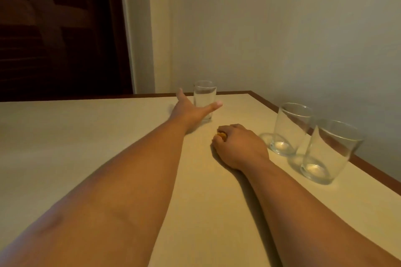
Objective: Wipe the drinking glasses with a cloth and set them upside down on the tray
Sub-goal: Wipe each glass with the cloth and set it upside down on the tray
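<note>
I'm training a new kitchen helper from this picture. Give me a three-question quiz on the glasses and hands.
1. How many glasses stand on the table?
2. True or false: the left hand is spread open around the far glass.
3. The right hand is closed on: A) a yellowish wad, B) a spoon, C) nothing.

Key: 1) three, all upright, two near the right edge; 2) true; 3) A.

Head view, looking forward-down over table [108, 136]
</note>
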Motion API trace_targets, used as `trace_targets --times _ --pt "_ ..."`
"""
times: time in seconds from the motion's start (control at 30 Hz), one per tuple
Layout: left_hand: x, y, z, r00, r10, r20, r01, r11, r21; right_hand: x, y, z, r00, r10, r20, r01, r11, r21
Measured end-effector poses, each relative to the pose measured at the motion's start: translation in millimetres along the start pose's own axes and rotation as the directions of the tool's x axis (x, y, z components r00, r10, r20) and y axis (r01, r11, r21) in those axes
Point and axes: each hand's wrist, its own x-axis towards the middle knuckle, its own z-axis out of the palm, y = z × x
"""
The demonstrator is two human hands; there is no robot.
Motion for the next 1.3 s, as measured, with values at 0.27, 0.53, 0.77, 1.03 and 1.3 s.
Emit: trace_targets --times 0.27,0.53,0.77,1.03,1.3 --pt "1.2 -14.0 -21.3 0.998 0.066 -0.007 -0.067 0.986 -0.156 -14.7 -13.0 -7.5 0.988 0.13 -0.082 -0.131 0.991 -0.012" --pt "-139.3 -52.6 -116.1 0.997 0.057 0.051 -0.034 0.928 -0.37 -62.9 -57.3 -11.1 0.983 0.17 -0.064 -0.173 0.984 -0.046" --pt "-237.3 -83.6 -187.6 0.995 -0.088 -0.048 0.025 0.689 -0.724 -127.8 -148.7 1.1 0.995 -0.068 0.079 0.071 0.997 -0.031" --pt "-256.6 -97.6 -216.8 0.979 -0.203 -0.034 0.057 0.426 -0.903 -132.7 -183.7 7.3 0.96 -0.183 0.21 0.185 0.983 0.012" --pt "-231.4 -93.2 -215.2 0.987 -0.148 -0.068 0.005 0.448 -0.894 -105.4 -177.0 16.5 0.963 -0.262 0.06 0.238 0.934 0.266"
